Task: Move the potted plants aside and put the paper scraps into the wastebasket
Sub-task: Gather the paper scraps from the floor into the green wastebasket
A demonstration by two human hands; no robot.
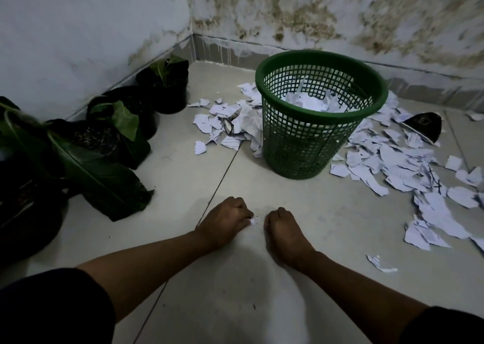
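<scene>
A green mesh wastebasket [311, 134] stands on the tiled floor near the corner, with white paper inside. Torn paper scraps lie in a heap to its left [225, 126] and spread widely to its right [408, 165]. Several potted plants in black bags [123, 123] line the left wall. Both my hands are low on the floor in front of the basket. My left hand [225, 221] has curled fingers pinching a tiny white paper scrap [252, 221]. My right hand [284, 228] is curled just beside it; what it holds is hidden.
A dark curved object [424, 126] lies among the scraps at the right. One loose scrap [379, 262] sits near my right forearm. Stained walls meet in the corner behind the basket. Big green leaves [99, 176] droop over the floor at left.
</scene>
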